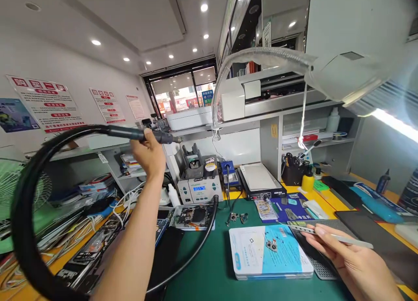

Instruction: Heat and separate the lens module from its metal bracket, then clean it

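Observation:
My left hand (150, 152) is raised and wrapped round the handle of a hot air gun (161, 137), its nozzle pointing right. A thick black hose (24, 205) loops from the handle down the left side. Low on the right, my right hand (352, 253) pinches a pair of metal tweezers (339, 238), tips pointing left. Between the hands lies a blue and white box (248, 257). A small camera module (271, 245) sits on top of it, apart from the tweezer tips.
Behind the box stands a hot air station (200, 190) with a lit display, beside a blue soldering station (227, 166) and a flat heating plate (261, 179). Opened phones and circuit boards (94, 244) crowd the left. A lamp (365, 83) hangs over the right.

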`<state>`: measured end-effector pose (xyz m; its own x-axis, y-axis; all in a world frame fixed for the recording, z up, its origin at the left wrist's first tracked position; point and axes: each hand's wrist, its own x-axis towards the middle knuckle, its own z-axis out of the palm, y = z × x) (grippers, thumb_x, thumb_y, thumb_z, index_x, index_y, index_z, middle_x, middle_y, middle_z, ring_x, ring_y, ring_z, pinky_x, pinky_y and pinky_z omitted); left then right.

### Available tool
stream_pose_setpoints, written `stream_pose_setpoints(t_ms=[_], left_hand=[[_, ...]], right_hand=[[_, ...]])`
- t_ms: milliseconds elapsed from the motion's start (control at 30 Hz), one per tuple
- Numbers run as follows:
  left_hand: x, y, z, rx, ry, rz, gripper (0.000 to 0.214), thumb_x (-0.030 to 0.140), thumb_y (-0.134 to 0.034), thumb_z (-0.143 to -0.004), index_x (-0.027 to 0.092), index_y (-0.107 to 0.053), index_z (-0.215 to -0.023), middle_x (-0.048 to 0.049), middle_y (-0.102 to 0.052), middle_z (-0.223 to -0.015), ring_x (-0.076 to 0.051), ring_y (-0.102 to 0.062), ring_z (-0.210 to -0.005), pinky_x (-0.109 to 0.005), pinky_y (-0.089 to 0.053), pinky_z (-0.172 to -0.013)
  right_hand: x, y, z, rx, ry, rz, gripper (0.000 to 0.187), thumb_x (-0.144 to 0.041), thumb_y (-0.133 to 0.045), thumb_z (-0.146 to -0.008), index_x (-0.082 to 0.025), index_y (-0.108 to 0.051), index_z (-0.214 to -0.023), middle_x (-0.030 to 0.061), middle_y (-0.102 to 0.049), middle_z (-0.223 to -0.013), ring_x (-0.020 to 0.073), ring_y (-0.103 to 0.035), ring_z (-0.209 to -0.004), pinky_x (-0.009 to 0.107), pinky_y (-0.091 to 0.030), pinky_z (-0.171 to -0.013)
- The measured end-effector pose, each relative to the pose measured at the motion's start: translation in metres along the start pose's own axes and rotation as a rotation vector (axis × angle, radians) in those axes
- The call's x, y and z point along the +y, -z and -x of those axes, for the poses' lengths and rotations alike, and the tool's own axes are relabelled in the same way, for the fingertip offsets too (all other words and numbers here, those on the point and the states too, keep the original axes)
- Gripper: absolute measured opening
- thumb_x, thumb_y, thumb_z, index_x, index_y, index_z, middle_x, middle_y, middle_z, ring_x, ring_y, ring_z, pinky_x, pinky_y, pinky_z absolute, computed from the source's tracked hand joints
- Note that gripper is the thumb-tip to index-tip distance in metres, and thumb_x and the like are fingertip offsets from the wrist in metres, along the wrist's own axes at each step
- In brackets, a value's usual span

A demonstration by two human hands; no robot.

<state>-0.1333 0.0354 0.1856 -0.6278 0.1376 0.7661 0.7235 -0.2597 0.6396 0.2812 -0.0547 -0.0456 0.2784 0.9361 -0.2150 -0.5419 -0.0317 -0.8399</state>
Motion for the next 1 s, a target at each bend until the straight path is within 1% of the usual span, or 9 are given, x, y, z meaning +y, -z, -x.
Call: stream_pose_setpoints(t_ms=[100, 167, 267, 333, 400, 467, 567, 833, 1000], left_hand=[[0.004, -0.025, -0.013, -0.051, -0.043, -0.127, 0.033, 0.043, -0.051, -0.097, 0.014, -0.059, -0.111, -0.0093, -0.071, -0.094, -0.024, -0.069, -0.089, -0.041, -0.054, -0.084], [0.005, -0.038, -0.011, -0.125, -0.063, -0.203, 0.033, 0.044, -0.055, -0.094, 0.015, -0.061, -0.109, -0.0116, -0.073, -0.093, -0.029, -0.070, -0.091, -0.042, -0.054, -0.084], [0.005, -0.048, -0.001, -0.228, -0.067, -0.310, 0.038, 0.046, -0.057, -0.092, 0.013, -0.062, -0.110, -0.0177, -0.074, -0.096, -0.037, -0.070, -0.097, -0.045, -0.053, -0.084], [0.004, -0.052, 0.004, -0.283, -0.055, -0.373, 0.043, 0.048, -0.057, -0.092, 0.011, -0.062, -0.113, -0.0189, -0.073, -0.102, -0.037, -0.069, -0.102, -0.048, -0.052, -0.088], [0.003, -0.055, 0.006, -0.338, -0.034, -0.432, 0.044, 0.048, -0.057, -0.094, 0.012, -0.061, -0.118, -0.0149, -0.071, -0.109, -0.030, -0.068, -0.104, -0.050, -0.052, -0.093], [0.003, -0.057, 0.004, -0.397, -0.025, -0.482, 0.043, 0.049, -0.057, -0.096, 0.014, -0.061, -0.122, -0.0109, -0.069, -0.115, -0.025, -0.067, -0.105, -0.049, -0.052, -0.094], [0.007, -0.060, -0.004, -0.470, -0.030, -0.554, 0.041, 0.046, -0.059, -0.096, 0.016, -0.061, -0.124, -0.0104, -0.066, -0.121, -0.025, -0.066, -0.108, -0.049, -0.054, -0.094], [0.016, -0.073, -0.025, -0.610, -0.021, -0.718, 0.039, 0.047, -0.060, -0.095, 0.014, -0.066, -0.116, -0.0108, -0.068, -0.120, -0.026, -0.066, -0.111, -0.050, -0.053, -0.097], [0.008, -0.071, -0.021, -0.707, -0.114, -0.637, 0.040, 0.050, -0.062, -0.092, 0.014, -0.068, -0.107, -0.0115, -0.069, -0.119, -0.027, -0.064, -0.115, -0.053, -0.049, -0.101]], right_hand=[[0.000, 0.001, -0.001, 0.010, 0.014, -0.020, 0.050, -0.040, -0.100, -0.049, -0.010, -0.081, -0.085, 0.0115, -0.081, -0.104, 0.0323, -0.078, -0.095, 0.029, -0.069, -0.078], [0.001, 0.002, -0.002, 0.008, 0.033, -0.040, 0.049, -0.037, -0.101, -0.049, -0.009, -0.081, -0.085, 0.0118, -0.081, -0.101, 0.0316, -0.078, -0.092, 0.028, -0.069, -0.078], [0.002, 0.002, -0.002, -0.035, 0.097, -0.071, 0.042, -0.031, -0.099, -0.055, -0.008, -0.081, -0.085, 0.0118, -0.082, -0.095, 0.0290, -0.079, -0.088, 0.030, -0.068, -0.082], [0.002, 0.002, -0.002, -0.049, 0.116, -0.068, 0.037, -0.028, -0.098, -0.058, -0.009, -0.080, -0.085, 0.0106, -0.082, -0.092, 0.0271, -0.080, -0.085, 0.031, -0.068, -0.084], [0.002, 0.001, -0.001, -0.058, 0.125, -0.058, 0.036, -0.026, -0.098, -0.060, -0.009, -0.080, -0.087, 0.0106, -0.082, -0.093, 0.0256, -0.080, -0.083, 0.030, -0.068, -0.084], [0.001, 0.001, 0.000, -0.068, 0.129, -0.050, 0.036, -0.026, -0.097, -0.061, -0.009, -0.080, -0.088, 0.0106, -0.082, -0.092, 0.0248, -0.080, -0.082, 0.029, -0.068, -0.082], [-0.001, 0.000, 0.002, -0.083, 0.135, -0.044, 0.034, -0.026, -0.096, -0.064, -0.010, -0.080, -0.088, 0.0103, -0.082, -0.090, 0.0247, -0.080, -0.082, 0.028, -0.068, -0.080], [-0.002, 0.000, 0.003, -0.095, 0.130, -0.032, 0.029, -0.026, -0.094, -0.067, -0.010, -0.081, -0.088, 0.0097, -0.082, -0.089, 0.0239, -0.080, -0.081, 0.026, -0.068, -0.079], [-0.001, 0.001, 0.004, -0.092, 0.133, -0.024, 0.029, -0.026, -0.094, -0.067, -0.011, -0.081, -0.087, 0.0101, -0.082, -0.089, 0.0243, -0.080, -0.081, 0.025, -0.068, -0.078]])
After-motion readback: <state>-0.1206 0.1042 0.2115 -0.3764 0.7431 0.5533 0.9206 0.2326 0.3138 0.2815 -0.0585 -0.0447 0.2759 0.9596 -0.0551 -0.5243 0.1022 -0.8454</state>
